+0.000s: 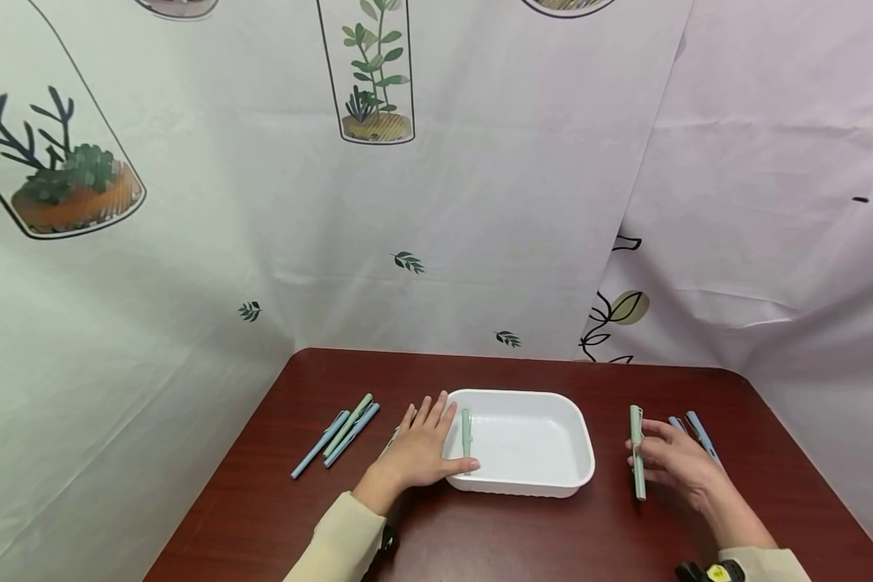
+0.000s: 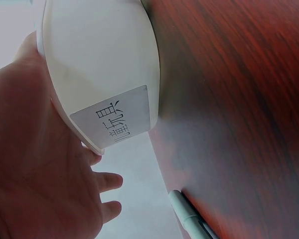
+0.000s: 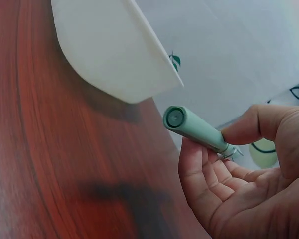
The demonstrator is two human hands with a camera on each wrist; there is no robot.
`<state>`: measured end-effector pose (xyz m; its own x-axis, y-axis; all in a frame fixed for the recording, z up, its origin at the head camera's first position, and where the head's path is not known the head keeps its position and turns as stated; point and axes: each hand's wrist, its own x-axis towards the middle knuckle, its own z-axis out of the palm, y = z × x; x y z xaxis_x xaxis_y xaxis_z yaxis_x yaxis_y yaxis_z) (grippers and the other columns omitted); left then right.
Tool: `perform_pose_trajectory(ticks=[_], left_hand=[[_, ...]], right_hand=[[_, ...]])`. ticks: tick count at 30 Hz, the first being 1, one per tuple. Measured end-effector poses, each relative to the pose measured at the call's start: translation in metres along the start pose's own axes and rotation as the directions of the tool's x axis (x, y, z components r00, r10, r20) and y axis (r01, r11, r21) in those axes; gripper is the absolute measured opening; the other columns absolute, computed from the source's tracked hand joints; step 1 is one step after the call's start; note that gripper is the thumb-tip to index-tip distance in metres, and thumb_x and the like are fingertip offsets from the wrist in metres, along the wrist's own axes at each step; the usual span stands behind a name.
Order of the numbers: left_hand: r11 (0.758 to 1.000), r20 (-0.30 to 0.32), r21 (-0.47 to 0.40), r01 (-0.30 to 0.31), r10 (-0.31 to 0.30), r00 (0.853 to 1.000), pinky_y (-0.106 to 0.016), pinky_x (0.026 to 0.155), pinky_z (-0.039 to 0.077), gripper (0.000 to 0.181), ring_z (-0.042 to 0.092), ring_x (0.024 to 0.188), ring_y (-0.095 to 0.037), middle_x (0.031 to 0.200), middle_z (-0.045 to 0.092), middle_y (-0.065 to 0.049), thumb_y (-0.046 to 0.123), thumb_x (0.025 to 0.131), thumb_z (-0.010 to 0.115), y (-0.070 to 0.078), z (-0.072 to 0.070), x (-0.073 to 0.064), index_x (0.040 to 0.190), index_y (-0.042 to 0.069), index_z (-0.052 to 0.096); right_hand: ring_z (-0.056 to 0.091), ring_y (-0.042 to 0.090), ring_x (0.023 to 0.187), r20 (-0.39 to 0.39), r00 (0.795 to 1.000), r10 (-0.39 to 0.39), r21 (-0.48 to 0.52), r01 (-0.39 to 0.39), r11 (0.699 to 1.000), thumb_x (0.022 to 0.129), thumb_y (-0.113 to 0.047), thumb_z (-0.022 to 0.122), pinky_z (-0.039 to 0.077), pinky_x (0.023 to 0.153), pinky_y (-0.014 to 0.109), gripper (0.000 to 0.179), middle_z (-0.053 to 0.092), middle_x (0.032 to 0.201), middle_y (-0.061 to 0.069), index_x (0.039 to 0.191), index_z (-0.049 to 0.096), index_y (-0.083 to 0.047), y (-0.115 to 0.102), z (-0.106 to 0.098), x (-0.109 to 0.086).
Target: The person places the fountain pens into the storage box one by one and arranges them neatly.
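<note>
The right hand (image 1: 672, 462) pinches a green pen (image 1: 637, 454) between thumb and fingers, above the table (image 1: 495, 541), just right of the white container (image 1: 534, 453). The left hand (image 1: 420, 451), fingers straight and spread, touches the container's left rim, gripping nothing. Another green pen (image 1: 466, 430) lies inside, at the container's left end. Blue pens (image 1: 701, 431) lie farther right of it; a three-pen cluster (image 1: 347, 427) lies to its left.

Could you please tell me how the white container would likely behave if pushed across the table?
The white container would probably slide rather than tip, being wide and low. Its smooth, evenly curved walls suggest a stiff body. It seems fairly light for its size, with just one green pen visible inside.
</note>
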<state>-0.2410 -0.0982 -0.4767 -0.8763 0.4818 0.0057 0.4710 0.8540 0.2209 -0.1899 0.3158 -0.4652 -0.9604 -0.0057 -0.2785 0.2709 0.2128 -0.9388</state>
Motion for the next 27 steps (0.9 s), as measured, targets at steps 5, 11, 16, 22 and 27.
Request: perform_pose_trajectory(ticks=[5, 11, 16, 22, 27], left_hand=[[1.0, 0.001, -0.002, -0.003, 0.003, 1.0, -0.059, 0.122, 0.015, 0.107, 0.018, 0.154, -0.04, 0.169, 0.014, -0.014, 0.079, 0.086, 0.053, 0.0, 0.001, 0.0, 0.161, 0.009, 0.025], [1.0, 0.006, -0.002, 0.001, -0.001, 1.0, -0.059, 0.123, 0.014, 0.108, 0.016, 0.154, -0.039, 0.17, 0.014, -0.013, 0.081, 0.086, 0.052, 0.0, 0.001, 0.001, 0.162, 0.01, 0.024], [1.0, 0.006, -0.005, 0.001, -0.001, 1.0, -0.059, 0.123, 0.014, 0.107, 0.016, 0.154, -0.039, 0.17, 0.013, -0.013, 0.082, 0.086, 0.05, -0.001, 0.001, 0.001, 0.162, 0.011, 0.024], [1.0, 0.009, 0.002, 0.0, 0.0, 1.0, -0.059, 0.123, 0.014, 0.107, 0.016, 0.154, -0.039, 0.17, 0.013, -0.013, 0.081, 0.086, 0.05, -0.001, 0.0, 0.0, 0.162, 0.011, 0.024], [1.0, 0.011, 0.004, 0.003, -0.003, 1.0, -0.058, 0.123, 0.014, 0.107, 0.016, 0.155, -0.038, 0.17, 0.013, -0.013, 0.082, 0.086, 0.049, 0.0, -0.001, 0.0, 0.162, 0.012, 0.023]], right_hand=[[0.069, 0.025, 0.096, -0.034, 0.999, -0.017, -0.024, 0.016, 1.0, 0.095, -0.01, 0.053, 0.059, 0.079, 0.038, 0.07, 0.066, 0.119, 0.022, 0.153, 0.019, 0.012, -0.006, 0.009, -0.002], [0.07, 0.026, 0.093, -0.057, 0.998, -0.02, -0.022, 0.019, 1.0, 0.095, -0.009, 0.053, 0.059, 0.077, 0.038, 0.068, 0.065, 0.119, 0.025, 0.152, 0.021, 0.012, -0.013, 0.017, -0.002], [0.069, 0.025, 0.093, -0.057, 0.998, -0.031, -0.022, 0.03, 0.999, 0.096, -0.009, 0.054, 0.059, 0.076, 0.037, 0.067, 0.064, 0.12, 0.025, 0.152, 0.024, 0.011, -0.019, 0.023, -0.002], [0.069, 0.026, 0.092, -0.039, 0.998, -0.049, -0.014, 0.048, 0.999, 0.095, -0.008, 0.055, 0.06, 0.076, 0.038, 0.066, 0.063, 0.12, 0.025, 0.151, 0.024, 0.011, -0.025, 0.031, -0.001], [0.069, 0.025, 0.09, -0.008, 0.997, -0.071, 0.006, 0.071, 0.997, 0.096, -0.007, 0.053, 0.06, 0.076, 0.038, 0.066, 0.067, 0.115, 0.02, 0.151, 0.022, 0.012, -0.027, 0.036, 0.001]])
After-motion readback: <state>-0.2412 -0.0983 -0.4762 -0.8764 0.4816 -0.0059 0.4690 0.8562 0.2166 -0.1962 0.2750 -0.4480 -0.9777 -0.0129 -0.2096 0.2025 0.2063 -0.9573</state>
